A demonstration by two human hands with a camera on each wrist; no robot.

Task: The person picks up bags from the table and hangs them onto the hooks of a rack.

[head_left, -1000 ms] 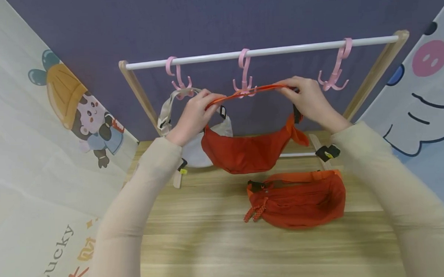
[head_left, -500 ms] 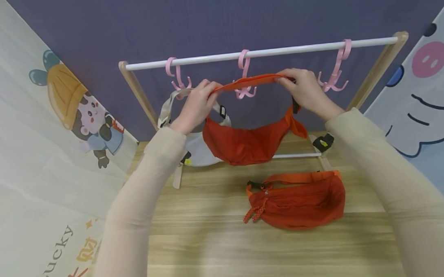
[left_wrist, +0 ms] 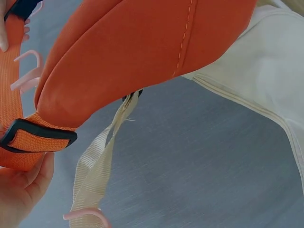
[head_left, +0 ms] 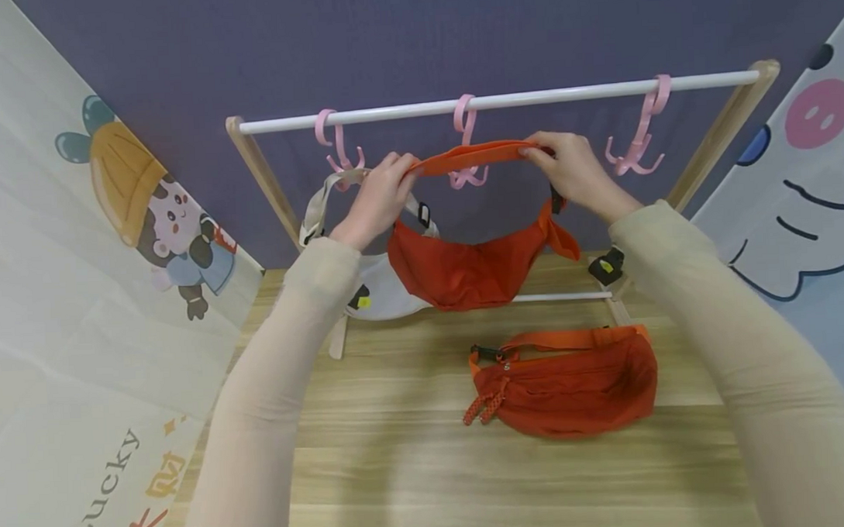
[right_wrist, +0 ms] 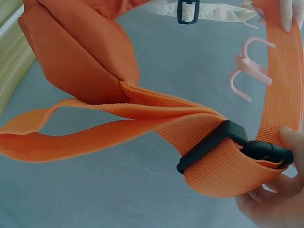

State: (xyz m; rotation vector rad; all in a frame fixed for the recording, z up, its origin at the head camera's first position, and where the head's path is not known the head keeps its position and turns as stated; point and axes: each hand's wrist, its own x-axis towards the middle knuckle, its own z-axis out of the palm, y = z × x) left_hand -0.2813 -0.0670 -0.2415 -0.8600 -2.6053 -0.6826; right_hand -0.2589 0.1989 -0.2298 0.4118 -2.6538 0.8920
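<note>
My left hand [head_left: 381,191] and right hand [head_left: 574,169] each pinch the orange strap [head_left: 477,156] of a red-orange waist bag [head_left: 467,270], one towards either end. The bag hangs below the stretched strap. The strap passes in front of the middle pink hook [head_left: 468,175], its top edge above the prongs. In the right wrist view, a black buckle [right_wrist: 213,142] sits on the strap beside the right hand's fingers. A black slider [left_wrist: 40,135] lies on the strap near the left hand in the left wrist view.
A white rod [head_left: 389,111] on wooden posts carries the hooks. A cream bag [head_left: 381,288] hangs from the left hook [head_left: 339,146]; the right hook [head_left: 637,143] carries nothing. A second red-orange waist bag [head_left: 573,390] lies on the wooden table [head_left: 472,487].
Both hands have raised the strap from the level of the middle hook's prongs to above them, and the bag has risen with it. Over the last half second they barely move.
</note>
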